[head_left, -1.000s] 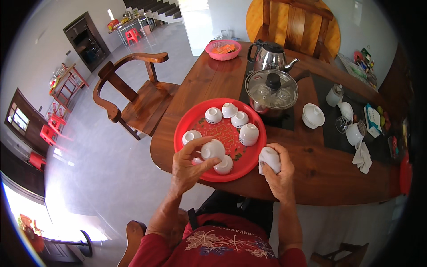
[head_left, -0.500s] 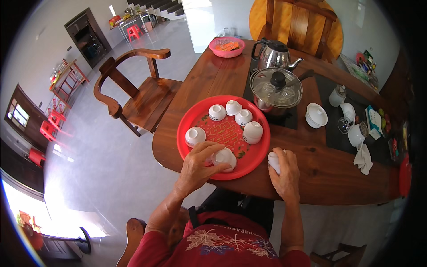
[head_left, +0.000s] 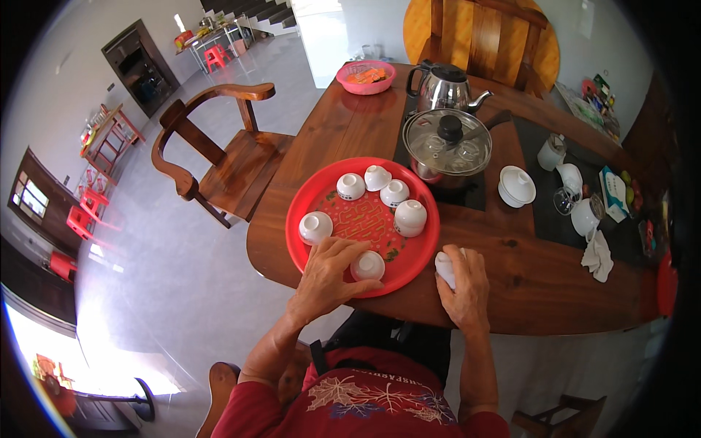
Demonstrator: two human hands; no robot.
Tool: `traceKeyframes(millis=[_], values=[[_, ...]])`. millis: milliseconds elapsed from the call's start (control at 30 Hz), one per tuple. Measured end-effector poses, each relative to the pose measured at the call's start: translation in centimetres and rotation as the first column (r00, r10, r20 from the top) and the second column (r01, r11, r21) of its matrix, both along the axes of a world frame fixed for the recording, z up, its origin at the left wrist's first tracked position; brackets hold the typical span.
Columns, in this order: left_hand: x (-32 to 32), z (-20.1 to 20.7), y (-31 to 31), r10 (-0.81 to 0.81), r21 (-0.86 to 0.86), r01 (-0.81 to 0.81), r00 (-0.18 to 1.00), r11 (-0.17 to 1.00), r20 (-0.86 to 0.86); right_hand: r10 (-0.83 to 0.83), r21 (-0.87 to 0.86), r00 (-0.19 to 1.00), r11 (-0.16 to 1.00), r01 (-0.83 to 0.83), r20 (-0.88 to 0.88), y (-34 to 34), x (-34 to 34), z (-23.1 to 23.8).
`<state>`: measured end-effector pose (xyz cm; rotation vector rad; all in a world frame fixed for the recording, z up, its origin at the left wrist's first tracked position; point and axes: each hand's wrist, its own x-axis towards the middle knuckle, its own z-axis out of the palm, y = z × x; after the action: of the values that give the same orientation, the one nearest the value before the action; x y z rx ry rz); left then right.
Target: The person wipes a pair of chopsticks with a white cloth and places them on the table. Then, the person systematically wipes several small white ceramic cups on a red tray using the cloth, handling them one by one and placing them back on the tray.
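A round red tray (head_left: 298, 252) with a gold pattern lies at the table's near edge. At its near side a small white cup (head_left: 368, 266) rests with its foot ring up. My left hand (head_left: 326, 276) curves around this cup, fingers and thumb apart; whether they touch it I cannot tell. More white cups stand on the tray: one at the left (head_left: 316, 228), several along the far side (head_left: 350, 186), and what looks like a stacked pair (head_left: 410, 217) at the right. Right of the tray, my right hand (head_left: 465, 285) grips a wadded white cloth or tissue (head_left: 444, 269).
Beyond the tray are a glass-lidded pot (head_left: 447, 146), a steel kettle (head_left: 445, 89) and a pink basket (head_left: 366, 77). A lidded white bowl (head_left: 516, 187), a crumpled tissue (head_left: 597, 257) and a tissue box (head_left: 613, 194) are to the right. A wooden chair (head_left: 237, 164) stands at the left.
The white cup in my left hand now rests on the tray, and my left fingers have spread apart around it. My right hand keeps its hold on the white wad.
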<state>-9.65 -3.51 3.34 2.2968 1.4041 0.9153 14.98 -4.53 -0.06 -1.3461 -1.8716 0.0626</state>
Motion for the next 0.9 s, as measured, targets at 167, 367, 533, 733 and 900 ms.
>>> traceKeyframes(millis=[167,367,533,733,900], values=[[-1.6,0.6,0.7,0.028,-0.101,-0.020,0.996,0.995,0.088,-0.006,0.003,1.000,1.000,0.006,-0.005,-0.1,0.1,-0.3],[0.3,3.1,3.9,-0.015,-0.048,0.018,0.998,0.999,0.069,-0.001,0.015,1.000,1.000,0.002,-0.007,-0.1,0.3,-0.4],[3.9,2.5,7.7,-0.130,0.025,0.133,0.985,0.991,-0.115,0.010,0.006,0.999,1.000,-0.010,-0.043,-0.1,0.4,-0.4],[6.0,-0.2,10.5,-0.162,0.113,0.200,0.947,0.973,-0.277,0.002,-0.004,0.998,1.000,-0.002,-0.056,-0.3,0.6,-0.4],[6.5,-0.3,10.7,-0.167,0.032,0.185,0.939,0.982,-0.300,-0.005,0.002,0.999,1.000,0.005,-0.044,-0.3,0.6,-0.8]])
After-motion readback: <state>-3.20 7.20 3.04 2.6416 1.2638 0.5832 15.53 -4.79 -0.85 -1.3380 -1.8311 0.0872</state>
